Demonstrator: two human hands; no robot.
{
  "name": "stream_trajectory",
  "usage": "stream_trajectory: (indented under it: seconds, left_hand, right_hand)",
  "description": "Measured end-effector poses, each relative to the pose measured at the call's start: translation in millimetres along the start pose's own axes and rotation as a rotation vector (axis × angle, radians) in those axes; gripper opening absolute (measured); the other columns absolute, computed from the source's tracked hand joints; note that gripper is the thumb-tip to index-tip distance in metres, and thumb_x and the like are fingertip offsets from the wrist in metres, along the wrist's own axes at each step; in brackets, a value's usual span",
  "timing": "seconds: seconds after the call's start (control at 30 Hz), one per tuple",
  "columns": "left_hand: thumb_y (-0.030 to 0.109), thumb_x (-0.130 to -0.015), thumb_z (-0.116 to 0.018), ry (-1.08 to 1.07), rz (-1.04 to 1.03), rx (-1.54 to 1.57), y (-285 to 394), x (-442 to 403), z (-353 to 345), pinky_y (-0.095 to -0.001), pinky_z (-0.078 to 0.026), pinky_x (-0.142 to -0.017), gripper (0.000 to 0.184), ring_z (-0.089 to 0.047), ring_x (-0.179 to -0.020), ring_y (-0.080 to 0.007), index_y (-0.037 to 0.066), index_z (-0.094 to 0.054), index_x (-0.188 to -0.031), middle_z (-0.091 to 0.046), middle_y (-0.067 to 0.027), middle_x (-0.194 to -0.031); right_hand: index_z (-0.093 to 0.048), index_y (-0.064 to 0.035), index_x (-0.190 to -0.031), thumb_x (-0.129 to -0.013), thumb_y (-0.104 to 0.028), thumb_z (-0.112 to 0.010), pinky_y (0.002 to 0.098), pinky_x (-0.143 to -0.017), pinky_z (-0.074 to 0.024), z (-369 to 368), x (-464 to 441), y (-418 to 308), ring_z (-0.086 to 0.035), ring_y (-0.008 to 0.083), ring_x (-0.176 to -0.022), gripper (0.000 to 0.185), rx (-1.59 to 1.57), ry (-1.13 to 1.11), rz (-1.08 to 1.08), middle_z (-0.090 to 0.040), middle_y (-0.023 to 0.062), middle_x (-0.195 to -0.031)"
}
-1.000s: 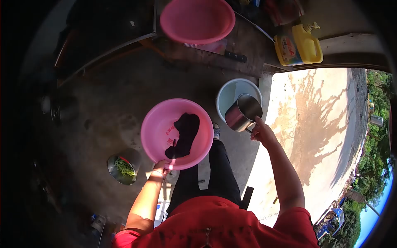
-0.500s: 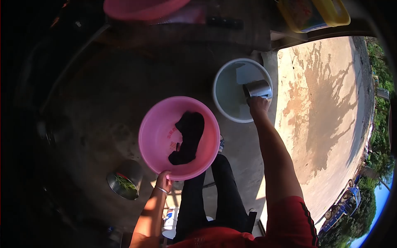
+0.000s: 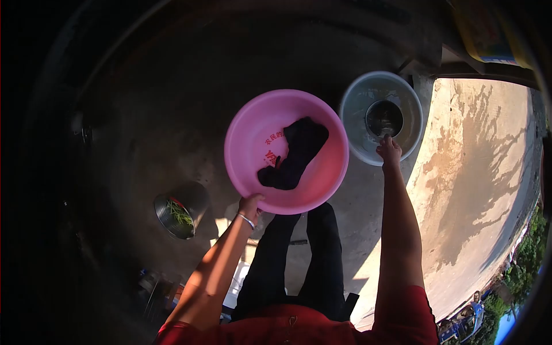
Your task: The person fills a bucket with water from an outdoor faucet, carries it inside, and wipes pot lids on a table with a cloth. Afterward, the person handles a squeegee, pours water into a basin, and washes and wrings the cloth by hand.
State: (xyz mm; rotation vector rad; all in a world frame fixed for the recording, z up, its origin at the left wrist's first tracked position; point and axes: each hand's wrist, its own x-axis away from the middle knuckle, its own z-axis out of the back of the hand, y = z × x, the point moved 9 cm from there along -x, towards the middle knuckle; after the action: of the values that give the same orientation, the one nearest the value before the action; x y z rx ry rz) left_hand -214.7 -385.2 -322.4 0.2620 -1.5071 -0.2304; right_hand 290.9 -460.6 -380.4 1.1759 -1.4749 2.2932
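My left hand (image 3: 251, 205) grips the near rim of a pink plastic basin (image 3: 244, 135), fingers closed on its edge. Inside the basin lies a dark, bunched piece of cloth (image 3: 299, 155), beside red printed characters on the bottom. At the right, my right hand (image 3: 389, 150) is closed on the handle of a metal mug (image 3: 384, 119). The mug's round mouth faces up within a pale bucket (image 3: 349, 123) of water; how deep it sits I cannot tell. The basin's right edge comes close to the bucket in the view.
A dark bucket (image 3: 198, 201) with green stalks in it lies tilted on the floor at the left. A yellow container (image 3: 494, 34) stands at the upper right. Sunlit, partly wet ground (image 3: 460, 172) stretches beyond the shaded concrete. My legs are below the basin.
The mug has turned from lying on its side to mouth up in the bucket. The basin, still in my left hand, appears higher and further right; the whole view has shifted too.
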Motion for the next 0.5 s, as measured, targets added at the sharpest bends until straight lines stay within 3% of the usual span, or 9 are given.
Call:
stream_trajectory:
  seconds: [0.03,0.1,0.17,0.23,0.27,0.43,0.5]
  left_hand:
    - [-0.002,-0.071,-0.053,0.008,-0.003,0.023,1,3,-8,-0.0232,-0.046,-0.053,0.018,-0.058,-0.067,-0.0144,0.005,-0.053,-0.087,-0.058,-0.0043,-0.076]
    - [-0.002,-0.071,-0.053,0.002,-0.014,0.056,-1,5,-16,-0.0250,-0.049,-0.055,0.019,-0.059,-0.070,-0.0163,0.004,-0.053,-0.089,-0.058,-0.0052,-0.078]
    - [-0.001,-0.071,-0.054,0.017,-0.007,0.047,-2,10,-26,-0.0282,-0.052,-0.058,0.021,-0.061,-0.073,-0.0185,0.003,-0.053,-0.092,-0.058,-0.0065,-0.081]
    - [0.000,-0.071,-0.055,0.018,-0.025,0.083,-1,15,-36,-0.0318,-0.054,-0.060,0.025,-0.061,-0.074,-0.0207,0.003,-0.053,-0.095,-0.058,-0.0077,-0.083]
    - [0.000,-0.070,-0.055,0.017,-0.040,0.107,-2,17,-39,-0.0317,-0.054,-0.059,0.026,-0.061,-0.073,-0.0210,0.003,-0.052,-0.096,-0.058,-0.0081,-0.084]
    - [0.002,-0.069,-0.057,0.034,-0.058,0.084,-7,19,-45,-0.0312,-0.053,-0.055,0.028,-0.061,-0.070,-0.0209,0.004,-0.052,-0.096,-0.058,-0.0081,-0.083]
    - [0.003,-0.068,-0.058,0.035,-0.090,0.041,-8,19,-43,-0.0305,-0.052,-0.052,0.029,-0.061,-0.069,-0.0204,0.004,-0.052,-0.096,-0.058,-0.0077,-0.082]
  right_hand:
    - [-0.056,-0.0035,-0.069,-0.085,-0.030,-0.056,0.0219,-0.048,-0.0392,4,17,-15,-0.047,0.0075,-0.050,0.030,-0.047,-0.025,0.019,-0.051,0.0012,-0.062]
    - [-0.058,-0.0024,-0.070,-0.085,-0.030,-0.056,0.0224,-0.048,-0.0389,14,44,-35,-0.047,0.0072,-0.050,0.032,0.015,-0.038,0.083,-0.053,0.0000,-0.062]
    - [-0.060,-0.0019,-0.070,-0.084,-0.032,-0.057,0.0278,-0.050,-0.0420,16,71,-70,-0.054,0.0141,-0.052,0.033,0.399,-0.090,0.310,-0.058,0.0039,-0.062]
    - [-0.063,-0.0028,-0.074,-0.082,-0.034,-0.057,0.0355,-0.056,-0.0446,7,108,-106,-0.061,0.0271,-0.062,0.033,0.873,-0.006,0.608,-0.062,0.0125,-0.066]
    - [-0.064,-0.0038,-0.076,-0.080,-0.037,-0.056,0.0416,-0.062,-0.0454,-11,143,-137,-0.060,0.0356,-0.073,0.034,1.030,-0.033,0.614,-0.061,0.0187,-0.072]
    - [-0.064,-0.0059,-0.072,-0.078,-0.041,-0.056,0.0418,-0.062,-0.0471,-64,183,-161,-0.060,0.0336,-0.067,0.037,1.440,-0.209,0.769,-0.061,0.0170,-0.067]
    - [-0.063,-0.0040,-0.073,-0.077,-0.043,-0.058,0.0418,-0.063,-0.0476,-99,204,-155,-0.061,0.0321,-0.074,0.039,1.686,-0.356,0.747,-0.063,0.0153,-0.074]
